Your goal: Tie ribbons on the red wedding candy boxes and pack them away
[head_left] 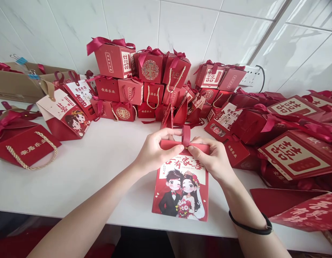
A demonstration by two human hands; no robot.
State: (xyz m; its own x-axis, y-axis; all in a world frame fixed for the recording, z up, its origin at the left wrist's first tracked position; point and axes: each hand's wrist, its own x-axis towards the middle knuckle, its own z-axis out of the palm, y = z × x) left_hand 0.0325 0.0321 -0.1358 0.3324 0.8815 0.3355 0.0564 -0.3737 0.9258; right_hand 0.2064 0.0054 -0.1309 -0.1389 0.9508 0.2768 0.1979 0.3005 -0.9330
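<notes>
In front of me at the table's near edge stands a red gift box (182, 190) printed with a cartoon bride and groom. A dark red strap handle (186, 135) loops up from the middle of its top edge. My left hand (162, 147) pinches the top edge left of the strap, thumb on the front face. Opposite it, my right hand (209, 154) grips the same edge, its thumb beside a small gold-coloured fastener (185, 147) at the strap's foot. Fingers behind the box top are partly hidden.
Stacked red gift boxes (114, 59) with ribbon bows line the tiled wall. More boxes (292, 152) pile up on the right. A rope-handled box (26, 143) and a cardboard carton (18, 84) with binder clips are on the left. A power strip (250, 77) sits by the wall.
</notes>
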